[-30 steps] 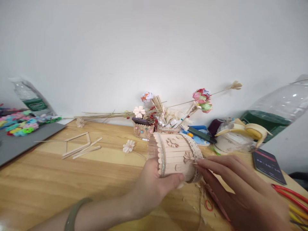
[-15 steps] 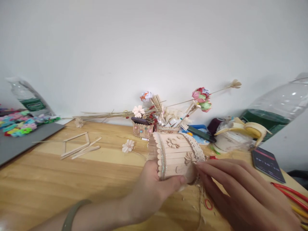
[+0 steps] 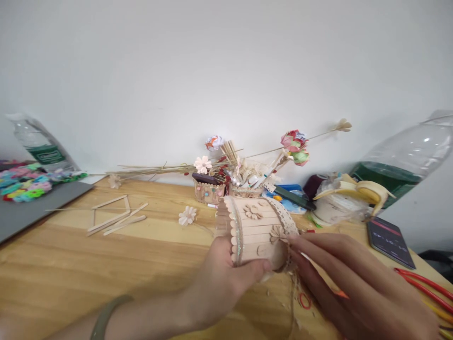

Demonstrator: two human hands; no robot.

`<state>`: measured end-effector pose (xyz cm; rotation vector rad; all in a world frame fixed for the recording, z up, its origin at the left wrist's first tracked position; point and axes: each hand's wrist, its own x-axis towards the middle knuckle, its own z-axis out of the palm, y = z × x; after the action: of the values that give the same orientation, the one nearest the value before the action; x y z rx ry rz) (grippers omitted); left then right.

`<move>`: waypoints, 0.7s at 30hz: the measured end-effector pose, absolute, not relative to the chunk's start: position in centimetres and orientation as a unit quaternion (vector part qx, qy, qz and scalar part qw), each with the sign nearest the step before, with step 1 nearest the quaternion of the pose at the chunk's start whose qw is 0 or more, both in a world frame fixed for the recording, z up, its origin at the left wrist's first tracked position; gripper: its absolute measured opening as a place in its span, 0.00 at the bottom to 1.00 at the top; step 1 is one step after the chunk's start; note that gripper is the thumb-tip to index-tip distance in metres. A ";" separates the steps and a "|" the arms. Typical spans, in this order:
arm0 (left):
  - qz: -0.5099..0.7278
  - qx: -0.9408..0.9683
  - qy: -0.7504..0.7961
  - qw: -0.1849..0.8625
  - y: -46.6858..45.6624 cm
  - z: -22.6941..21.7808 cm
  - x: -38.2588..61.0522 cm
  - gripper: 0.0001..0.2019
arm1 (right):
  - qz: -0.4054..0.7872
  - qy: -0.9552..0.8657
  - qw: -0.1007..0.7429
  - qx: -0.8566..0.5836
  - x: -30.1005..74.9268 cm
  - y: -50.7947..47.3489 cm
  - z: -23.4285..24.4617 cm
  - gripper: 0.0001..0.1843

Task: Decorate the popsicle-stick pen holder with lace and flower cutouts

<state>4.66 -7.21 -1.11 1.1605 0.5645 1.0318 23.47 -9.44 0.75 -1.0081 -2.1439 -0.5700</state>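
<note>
A craft-stick pot (image 3: 253,231), lying on its side, is held in my left hand (image 3: 226,278), whose thumb presses along the lower front. Glitter trim runs along its scalloped left end, and lace trim (image 3: 285,215) circles the right part. One petalled flower ornament (image 3: 252,211) sits on the upper sticks. Lower right, a second flower ornament (image 3: 278,233) lies against the pot at the fingertips of my right hand (image 3: 350,278). The index finger and thumb there are closed together at the petals' edge. Twine (image 3: 293,302) hangs below the pot.
Loose craft sticks (image 3: 109,219) and a pale flower (image 3: 187,216) lie on the table at left. Behind are decorated boxes (image 3: 208,191) with flower stems. A peeled banana (image 3: 371,191), phone (image 3: 389,241), large bottle (image 3: 399,170) and red-handled tool (image 3: 424,283) occupy the right.
The view has shifted slightly. My right fingertips stay at the lower flower, with only a small shift of the hand. My left hand keeps its grip on the pot.
</note>
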 end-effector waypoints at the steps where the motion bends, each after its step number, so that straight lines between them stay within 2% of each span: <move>1: 0.458 0.521 0.252 0.674 -7.2 -1.2 4.7 0.14 | -0.228 -0.814 0.355 -0.399 23.2 -9.4 0.8 0.10; 5: 0.455 0.532 0.254 0.668 -7.2 -1.4 4.7 0.12 | -0.191 -0.803 0.377 -0.421 22.4 -9.3 1.2 0.05; 10: 0.457 0.539 0.260 0.658 -7.3 -1.4 4.7 0.12 | -0.132 -0.793 0.395 -0.444 22.3 -9.6 1.4 0.04; 16: 0.470 0.542 0.273 0.641 -7.6 -1.6 4.6 0.11 | -0.086 -0.782 0.363 -0.500 23.4 -10.4 1.2 0.08; 19: 0.471 0.549 0.273 0.634 -7.7 -1.5 4.6 0.11 | -0.136 -0.783 0.364 -0.486 23.9 -10.6 1.1 0.10; 21: 0.474 0.556 0.272 0.627 -7.7 -1.5 4.6 0.12 | -0.171 -0.789 0.375 -0.455 24.0 -10.7 1.1 0.08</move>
<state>4.65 -7.65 -1.52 1.2741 0.6227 1.0870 24.01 -10.70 1.11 -1.1642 -2.0206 -0.4369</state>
